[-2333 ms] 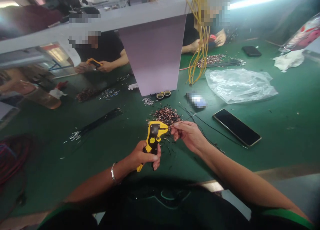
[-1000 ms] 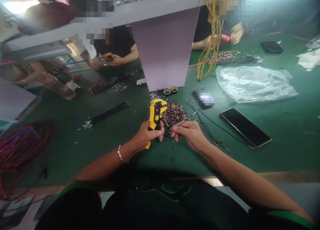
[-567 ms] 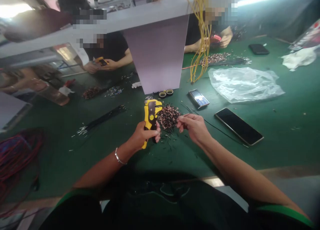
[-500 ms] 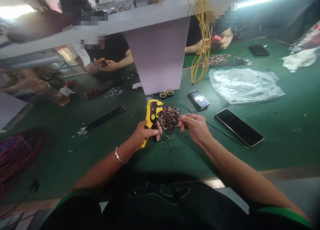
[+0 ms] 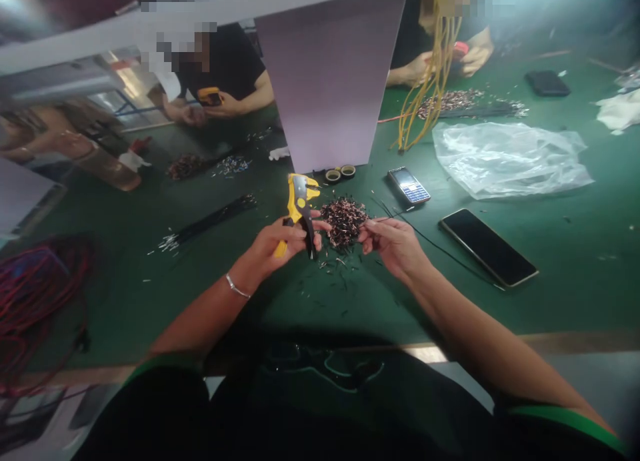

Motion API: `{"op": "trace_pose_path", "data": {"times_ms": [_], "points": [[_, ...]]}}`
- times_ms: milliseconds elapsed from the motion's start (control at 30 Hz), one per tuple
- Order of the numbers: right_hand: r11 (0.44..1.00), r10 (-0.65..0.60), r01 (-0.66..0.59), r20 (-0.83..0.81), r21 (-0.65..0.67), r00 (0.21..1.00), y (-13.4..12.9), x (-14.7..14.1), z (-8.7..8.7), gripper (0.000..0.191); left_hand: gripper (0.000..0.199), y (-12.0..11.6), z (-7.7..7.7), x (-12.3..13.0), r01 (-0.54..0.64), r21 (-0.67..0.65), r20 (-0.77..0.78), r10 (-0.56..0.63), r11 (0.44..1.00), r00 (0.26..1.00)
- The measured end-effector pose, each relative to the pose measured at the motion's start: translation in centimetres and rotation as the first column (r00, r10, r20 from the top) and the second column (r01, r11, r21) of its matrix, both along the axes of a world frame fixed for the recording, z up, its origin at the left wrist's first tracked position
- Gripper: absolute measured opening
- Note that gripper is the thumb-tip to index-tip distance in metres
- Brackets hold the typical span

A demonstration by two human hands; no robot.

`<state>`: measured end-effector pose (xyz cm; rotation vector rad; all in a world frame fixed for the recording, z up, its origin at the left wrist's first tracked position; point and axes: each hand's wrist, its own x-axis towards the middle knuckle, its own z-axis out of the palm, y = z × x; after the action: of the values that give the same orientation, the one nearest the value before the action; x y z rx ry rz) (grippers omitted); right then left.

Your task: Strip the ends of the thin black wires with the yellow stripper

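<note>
While the left hand (image 5: 273,242) grips a yellow wire stripper (image 5: 299,207), the right hand (image 5: 395,244) pinches black wire (image 5: 435,249).

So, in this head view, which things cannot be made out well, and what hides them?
Head view only:
The wire stripper: its lower handles are partly hidden by the left hand.
The thin black wire: its end is hidden by the right hand.
The heap of wire pieces: single pieces are too small to tell apart.
The keypad phone: its screen is too small to read.
</note>
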<state>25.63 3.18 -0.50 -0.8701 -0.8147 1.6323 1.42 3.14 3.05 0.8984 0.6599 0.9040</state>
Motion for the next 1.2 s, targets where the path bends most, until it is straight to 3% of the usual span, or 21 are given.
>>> {"op": "trace_pose_path", "data": {"times_ms": [200,367,433,533,700,833,1133,1200], "points": [[1.000,-0.001,0.001,0.028,-0.031,1.000,0.1,0.1,-0.2,0.015,0.064,-1.5,0.2,-1.3,-0.035,-0.062,0.041,0.038,0.997,0.998],[0.993,-0.109,0.104,0.094,0.063,0.990,-0.7,-0.3,0.6,0.014,0.052,-3.9,-2.1,-0.3,0.149,-0.226,0.106,-0.127,0.963,0.986],[0.982,-0.161,0.146,0.126,0.119,0.979,-1.2,-0.5,0.9,0.012,0.047,-4.4,-2.7,0.1,0.214,-0.225,0.118,-0.191,0.951,0.974],[0.957,-0.240,0.202,0.178,0.208,0.954,-1.9,-0.7,1.3,0.008,0.044,-4.8,-2.5,0.6,0.222,-0.209,0.079,-0.210,0.952,0.975],[0.905,-0.344,0.246,0.257,0.347,0.903,-2.7,-0.6,1.7,0.007,0.055,-4.7,-1.7,0.7,0.208,-0.149,0.035,-0.205,0.967,0.978],[0.835,-0.458,0.240,0.382,0.496,0.803,-3.2,-0.6,2.1,0.010,0.061,-4.8,-2.1,0.6,0.228,-0.121,0.070,-0.221,0.966,0.973],[0.712,-0.521,0.059,0.471,0.699,0.711,-4.2,-0.9,2.7,0.020,0.067,-5.0,-2.5,0.7,0.264,-0.133,0.111,-0.250,0.955,0.962],[0.652,-0.540,0.002,0.462,0.758,0.703,-4.3,-1.1,2.6,0.021,0.067,-4.9,-2.5,0.7,0.280,-0.128,0.122,-0.265,0.951,0.956]]}}
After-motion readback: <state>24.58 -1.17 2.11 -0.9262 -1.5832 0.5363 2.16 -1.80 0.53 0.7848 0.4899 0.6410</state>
